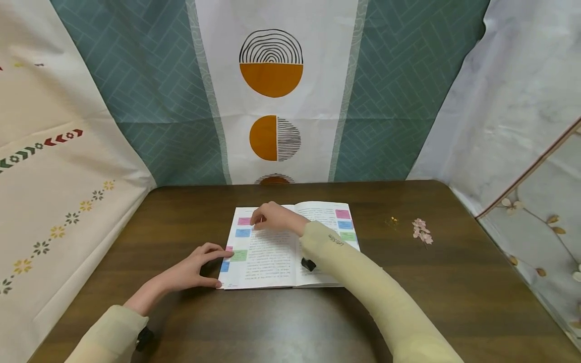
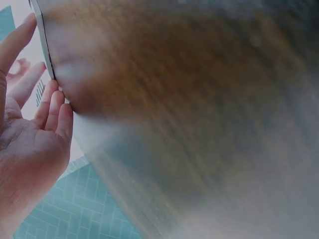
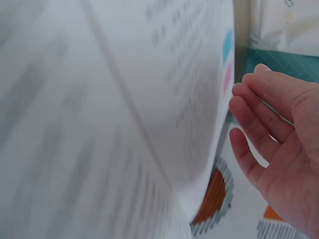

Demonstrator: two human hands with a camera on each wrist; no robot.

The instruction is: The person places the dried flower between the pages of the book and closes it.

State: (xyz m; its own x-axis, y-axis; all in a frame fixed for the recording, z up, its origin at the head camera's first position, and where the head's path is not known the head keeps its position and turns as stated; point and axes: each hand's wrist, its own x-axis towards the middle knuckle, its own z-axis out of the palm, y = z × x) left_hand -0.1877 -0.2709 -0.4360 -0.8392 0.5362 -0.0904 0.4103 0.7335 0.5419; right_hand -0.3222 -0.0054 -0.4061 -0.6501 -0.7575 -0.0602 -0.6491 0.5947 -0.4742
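Note:
An open book [image 1: 272, 259] with printed pages lies on the table. Its left page carries a pink note [image 1: 244, 221], a blue note [image 1: 242, 233] and a green note [image 1: 239, 255]. My left hand [image 1: 197, 267] is at the book's left edge, index fingertip on the green note and thumb by the near corner. In the left wrist view its other fingers touch the book's edge. My right hand [image 1: 278, 218] reaches across over the left page beside the pink note. Its fingers are loosely bent with nothing visible in them in the right wrist view; page contact is unclear.
The brown table [image 1: 254, 322] has rounded far corners. A pink flower decoration [image 1: 422, 232] is on its right part. Matching pink, blue and green notes [image 1: 348, 236] line the right page. Patterned cloths [image 1: 159, 91] hang behind and at both sides.

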